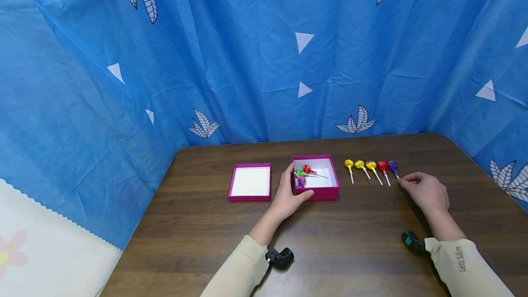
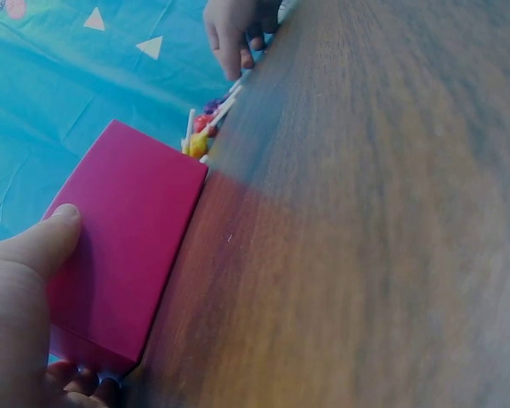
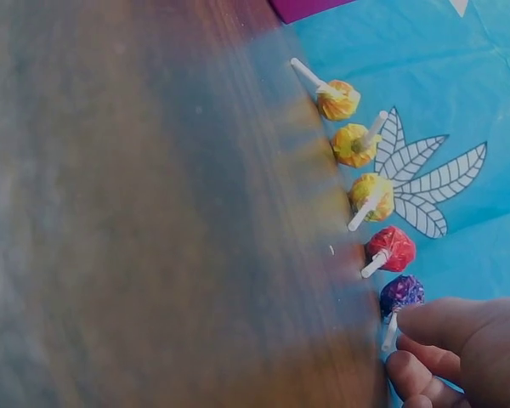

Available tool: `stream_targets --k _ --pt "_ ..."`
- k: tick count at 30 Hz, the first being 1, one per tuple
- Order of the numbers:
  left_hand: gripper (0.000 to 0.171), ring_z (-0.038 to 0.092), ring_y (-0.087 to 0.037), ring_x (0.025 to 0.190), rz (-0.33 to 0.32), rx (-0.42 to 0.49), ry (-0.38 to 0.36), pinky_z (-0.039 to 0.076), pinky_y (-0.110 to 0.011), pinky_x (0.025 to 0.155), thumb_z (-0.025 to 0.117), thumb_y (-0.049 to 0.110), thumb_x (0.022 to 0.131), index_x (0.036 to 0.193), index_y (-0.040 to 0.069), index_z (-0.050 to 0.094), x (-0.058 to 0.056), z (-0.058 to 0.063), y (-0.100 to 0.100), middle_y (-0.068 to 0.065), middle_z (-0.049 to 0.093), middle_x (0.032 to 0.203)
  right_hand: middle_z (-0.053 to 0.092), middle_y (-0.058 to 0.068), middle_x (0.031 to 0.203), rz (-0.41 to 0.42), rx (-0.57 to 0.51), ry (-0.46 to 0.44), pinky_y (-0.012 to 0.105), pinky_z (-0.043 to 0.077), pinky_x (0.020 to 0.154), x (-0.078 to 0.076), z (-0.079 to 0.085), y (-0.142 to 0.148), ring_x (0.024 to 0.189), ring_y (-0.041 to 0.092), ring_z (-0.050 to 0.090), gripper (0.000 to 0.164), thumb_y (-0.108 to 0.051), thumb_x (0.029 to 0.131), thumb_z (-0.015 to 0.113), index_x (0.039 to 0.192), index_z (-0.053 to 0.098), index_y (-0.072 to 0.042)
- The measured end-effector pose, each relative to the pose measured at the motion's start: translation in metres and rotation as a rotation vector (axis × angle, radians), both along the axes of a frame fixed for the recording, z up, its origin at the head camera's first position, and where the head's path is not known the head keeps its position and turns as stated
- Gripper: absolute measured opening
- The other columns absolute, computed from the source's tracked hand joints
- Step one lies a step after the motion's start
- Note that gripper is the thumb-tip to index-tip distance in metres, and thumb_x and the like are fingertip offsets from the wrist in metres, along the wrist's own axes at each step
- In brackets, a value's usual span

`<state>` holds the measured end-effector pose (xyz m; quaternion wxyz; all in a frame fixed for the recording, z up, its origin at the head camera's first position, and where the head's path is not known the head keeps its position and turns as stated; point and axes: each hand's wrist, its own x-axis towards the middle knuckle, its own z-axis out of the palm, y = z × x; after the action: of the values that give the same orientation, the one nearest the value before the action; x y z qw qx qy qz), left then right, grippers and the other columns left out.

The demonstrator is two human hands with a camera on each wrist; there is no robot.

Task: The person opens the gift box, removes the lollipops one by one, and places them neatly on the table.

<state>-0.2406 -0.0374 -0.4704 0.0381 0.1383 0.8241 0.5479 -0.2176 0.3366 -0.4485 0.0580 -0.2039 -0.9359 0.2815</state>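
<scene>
My left hand (image 1: 286, 198) grips the near left corner of a magenta box (image 1: 326, 193), its thumb along the front wall and its fingers on the left side. Inside the box's white interior lie a red lollipop (image 1: 307, 169), a green lollipop (image 1: 300, 173) and a purple-pink lollipop (image 1: 301, 181). At the right end of a row of lollipops, my right hand (image 1: 426, 192) pinches the stick of a purple lollipop (image 3: 401, 293) between thumb and fingers. Its wrapped head lies on the table beside a red lollipop (image 3: 391, 248).
A magenta lid (image 1: 249, 198) with a white inside lies left of the box. Three yellow lollipops (image 1: 360, 164) lie between the box and the red one. Behind the brown wooden table (image 1: 342, 242) hangs a blue patterned curtain (image 1: 255, 58).
</scene>
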Motion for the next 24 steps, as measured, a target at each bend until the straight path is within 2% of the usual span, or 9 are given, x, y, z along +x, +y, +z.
stream_targets --k 13,19,24 --pt "0.094 0.029 -0.026 0.148 -0.003 0.001 0.010 0.034 -0.056 0.118 0.075 0.040 0.088 0.159 0.033 0.013 -0.003 0.000 0.000 -0.004 0.024 0.162 0.067 0.025 0.104 0.007 0.000 0.036 0.035 0.038 0.062 -0.001 0.002 0.000 0.084 0.034 0.058 0.045 -0.042 0.098 0.058 0.113 0.065 0.000" --pt "0.095 0.029 -0.026 0.148 -0.009 -0.002 0.011 0.035 -0.055 0.118 0.075 0.040 0.088 0.159 0.033 0.012 -0.002 0.000 0.000 -0.004 0.023 0.163 0.064 0.030 0.111 0.011 -0.015 0.101 0.035 0.036 0.065 0.000 0.005 0.001 0.090 0.037 0.056 0.047 -0.040 0.098 0.060 0.119 0.062 0.002" --pt "0.096 0.029 -0.026 0.149 -0.008 -0.003 0.007 0.035 -0.055 0.118 0.075 0.039 0.088 0.159 0.031 0.012 -0.001 0.001 0.000 -0.003 0.023 0.163 0.064 0.027 0.111 0.036 -0.036 0.166 0.033 0.035 0.066 0.000 0.013 -0.009 0.090 0.036 0.056 0.047 -0.038 0.098 0.060 0.123 0.061 0.001"
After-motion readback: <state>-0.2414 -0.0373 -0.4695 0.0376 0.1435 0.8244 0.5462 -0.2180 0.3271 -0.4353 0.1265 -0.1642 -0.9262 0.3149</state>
